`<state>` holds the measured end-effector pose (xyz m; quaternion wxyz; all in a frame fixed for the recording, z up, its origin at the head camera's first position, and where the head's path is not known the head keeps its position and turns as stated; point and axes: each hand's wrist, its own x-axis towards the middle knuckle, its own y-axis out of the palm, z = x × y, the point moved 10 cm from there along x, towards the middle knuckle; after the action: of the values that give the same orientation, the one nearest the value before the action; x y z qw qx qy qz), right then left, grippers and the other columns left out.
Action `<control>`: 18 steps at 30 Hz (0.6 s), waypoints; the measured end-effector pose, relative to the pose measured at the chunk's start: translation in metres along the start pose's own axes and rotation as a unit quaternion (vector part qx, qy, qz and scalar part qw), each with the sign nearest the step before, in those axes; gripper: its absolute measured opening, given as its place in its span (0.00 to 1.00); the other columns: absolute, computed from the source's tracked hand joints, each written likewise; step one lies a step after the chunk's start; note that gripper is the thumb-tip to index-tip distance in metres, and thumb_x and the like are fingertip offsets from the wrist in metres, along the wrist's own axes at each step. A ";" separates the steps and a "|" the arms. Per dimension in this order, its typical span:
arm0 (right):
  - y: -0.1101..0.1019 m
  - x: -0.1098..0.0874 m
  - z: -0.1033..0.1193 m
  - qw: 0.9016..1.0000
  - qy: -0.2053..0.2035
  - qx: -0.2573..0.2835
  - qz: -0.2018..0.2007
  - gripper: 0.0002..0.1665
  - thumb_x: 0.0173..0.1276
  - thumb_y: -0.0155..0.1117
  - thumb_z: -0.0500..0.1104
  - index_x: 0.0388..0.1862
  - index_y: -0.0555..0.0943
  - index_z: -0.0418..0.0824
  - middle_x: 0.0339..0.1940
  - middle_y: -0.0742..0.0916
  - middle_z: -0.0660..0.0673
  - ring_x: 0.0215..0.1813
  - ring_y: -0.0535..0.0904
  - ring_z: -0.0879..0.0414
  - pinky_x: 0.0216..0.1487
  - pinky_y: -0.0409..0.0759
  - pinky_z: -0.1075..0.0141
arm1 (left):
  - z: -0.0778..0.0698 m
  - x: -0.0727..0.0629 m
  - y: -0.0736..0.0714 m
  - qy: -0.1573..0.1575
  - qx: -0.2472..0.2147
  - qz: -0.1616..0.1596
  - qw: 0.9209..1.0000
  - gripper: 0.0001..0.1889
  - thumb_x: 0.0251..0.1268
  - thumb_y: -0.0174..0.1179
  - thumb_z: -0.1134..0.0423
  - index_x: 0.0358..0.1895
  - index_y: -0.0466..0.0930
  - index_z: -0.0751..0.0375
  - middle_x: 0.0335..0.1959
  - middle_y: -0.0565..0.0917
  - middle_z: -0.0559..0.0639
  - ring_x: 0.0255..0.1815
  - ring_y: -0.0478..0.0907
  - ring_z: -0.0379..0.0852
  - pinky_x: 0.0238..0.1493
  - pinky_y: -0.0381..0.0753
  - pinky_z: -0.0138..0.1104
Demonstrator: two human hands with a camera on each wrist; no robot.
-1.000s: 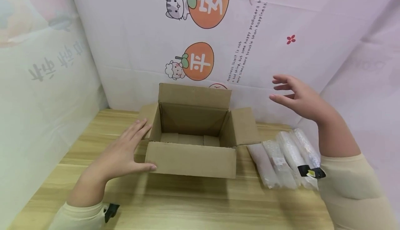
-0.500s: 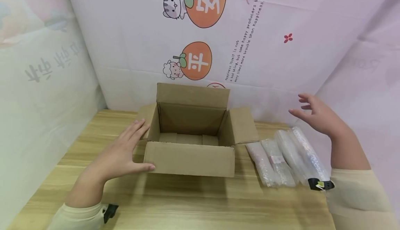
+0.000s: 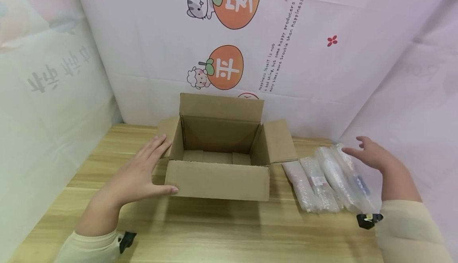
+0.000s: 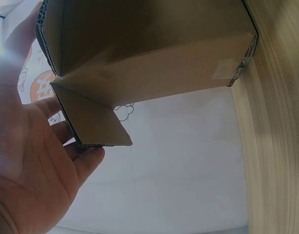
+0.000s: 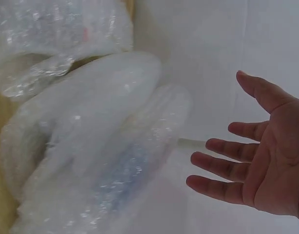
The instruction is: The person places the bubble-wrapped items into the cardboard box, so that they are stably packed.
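An open cardboard box (image 3: 217, 181) stands on the wooden table, its flaps folded outward. My left hand (image 3: 134, 179) rests at its left side, fingers on the left flap (image 3: 168, 130) and thumb by the front flap's edge. In the left wrist view, the fingers lie behind the side flap (image 4: 93, 119) with the palm beside it. My right hand (image 3: 372, 153) is held over the far end of the rightmost bubble-wrapped bundle (image 3: 358, 179). In the right wrist view its fingers are spread, with nothing in them, apart from the wrapped bundles (image 5: 125, 161).
Several bubble-wrapped bundles (image 3: 302, 185) lie side by side right of the box. A printed white cloth (image 3: 304, 56) hangs behind the table (image 3: 214, 231), and pale cloth walls (image 3: 46, 116) enclose the left and right sides.
My right hand has come down and to the right, from in front of the back cloth to above the rightmost wrapped bundle. The left hand has stayed at the box.
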<state>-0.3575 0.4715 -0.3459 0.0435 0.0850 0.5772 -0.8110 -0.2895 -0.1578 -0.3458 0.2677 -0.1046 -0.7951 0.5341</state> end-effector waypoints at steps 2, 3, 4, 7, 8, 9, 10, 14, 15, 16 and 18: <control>0.008 0.001 -0.008 1.000 0.005 0.008 0.018 0.61 0.74 0.46 0.67 0.72 0.36 0.16 0.65 0.56 0.09 0.63 0.57 0.15 0.54 0.71 0.30 | -0.001 0.000 -0.001 0.001 0.000 0.000 1.000 0.63 0.42 0.61 0.20 0.80 0.43 0.44 0.81 0.45 0.47 0.81 0.42 0.55 0.73 0.56 0.61; 0.012 0.001 -0.011 0.999 0.011 0.013 0.029 0.62 0.74 0.46 0.67 0.72 0.36 0.16 0.65 0.55 0.09 0.63 0.57 0.15 0.52 0.74 0.31 | -0.001 0.000 -0.001 0.001 0.001 -0.001 1.000 0.63 0.42 0.61 0.20 0.80 0.43 0.44 0.81 0.45 0.47 0.81 0.42 0.55 0.73 0.56 0.61; 0.016 0.001 -0.015 0.999 0.017 0.020 0.041 0.62 0.74 0.46 0.67 0.72 0.35 0.16 0.65 0.54 0.09 0.63 0.57 0.15 0.50 0.76 0.33 | -0.001 0.000 -0.001 0.001 0.001 -0.001 1.000 0.63 0.42 0.60 0.20 0.80 0.43 0.44 0.81 0.45 0.47 0.81 0.42 0.55 0.73 0.56 0.61; 0.028 0.000 -0.027 0.995 0.042 0.045 0.077 0.64 0.73 0.46 0.68 0.72 0.32 0.17 0.66 0.50 0.10 0.64 0.55 0.15 0.47 0.79 0.36 | -0.001 0.000 -0.001 0.001 0.000 -0.001 1.000 0.63 0.42 0.60 0.20 0.80 0.43 0.44 0.81 0.45 0.47 0.81 0.42 0.55 0.73 0.56 0.61; 0.031 0.000 -0.030 0.993 0.050 0.053 0.088 0.64 0.72 0.47 0.69 0.72 0.31 0.17 0.67 0.48 0.11 0.65 0.53 0.15 0.47 0.79 0.37 | -0.001 0.000 -0.001 0.001 -0.001 -0.002 1.000 0.63 0.41 0.60 0.20 0.80 0.43 0.44 0.81 0.45 0.47 0.81 0.42 0.55 0.73 0.56 0.61; 0.035 -0.001 -0.034 0.992 0.057 0.059 0.097 0.65 0.72 0.47 0.69 0.72 0.31 0.17 0.67 0.47 0.11 0.65 0.52 0.15 0.47 0.80 0.37 | -0.001 0.000 -0.001 0.001 -0.001 -0.001 1.000 0.63 0.41 0.60 0.20 0.80 0.43 0.44 0.81 0.45 0.47 0.81 0.41 0.55 0.72 0.57 0.61; 0.038 -0.001 -0.038 0.990 0.064 0.064 0.105 0.65 0.72 0.48 0.69 0.72 0.31 0.17 0.67 0.46 0.11 0.66 0.52 0.16 0.47 0.80 0.37 | -0.001 0.000 -0.001 0.002 -0.001 0.000 1.000 0.63 0.41 0.60 0.20 0.80 0.42 0.44 0.81 0.45 0.47 0.81 0.41 0.55 0.72 0.57 0.62; 0.048 -0.002 -0.048 0.987 0.078 0.072 0.124 0.66 0.70 0.50 0.70 0.72 0.34 0.17 0.68 0.45 0.12 0.66 0.52 0.16 0.46 0.81 0.41 | 0.000 0.000 0.000 0.003 -0.002 0.001 1.000 0.63 0.41 0.60 0.20 0.80 0.42 0.43 0.81 0.45 0.46 0.81 0.42 0.55 0.71 0.58 0.62; 0.050 -0.002 -0.050 0.986 0.079 0.072 0.126 0.66 0.70 0.51 0.70 0.72 0.35 0.17 0.68 0.46 0.12 0.66 0.53 0.17 0.46 0.82 0.42 | 0.000 0.000 0.000 0.003 -0.002 0.003 1.000 0.63 0.42 0.60 0.20 0.80 0.42 0.43 0.81 0.45 0.46 0.81 0.42 0.55 0.71 0.58 0.62; 0.052 -0.001 -0.051 0.986 0.080 0.070 0.128 0.66 0.70 0.51 0.70 0.72 0.36 0.17 0.68 0.47 0.13 0.66 0.54 0.17 0.46 0.82 0.42 | 0.000 0.000 0.000 0.003 -0.002 0.002 1.000 0.63 0.41 0.60 0.20 0.80 0.42 0.43 0.81 0.45 0.46 0.81 0.42 0.55 0.71 0.58 0.62; 0.056 0.000 -0.053 0.987 0.075 0.066 0.129 0.65 0.70 0.51 0.70 0.72 0.38 0.16 0.67 0.48 0.12 0.65 0.55 0.17 0.45 0.83 0.43 | -0.001 0.000 0.000 0.003 -0.002 0.002 1.000 0.63 0.41 0.60 0.20 0.80 0.42 0.43 0.81 0.45 0.47 0.81 0.42 0.55 0.71 0.58 0.62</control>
<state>-0.3435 0.5027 -0.4147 0.0988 0.2222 0.5081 -0.8262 -0.2891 -0.1573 -0.3457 0.2689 -0.1089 -0.7951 0.5326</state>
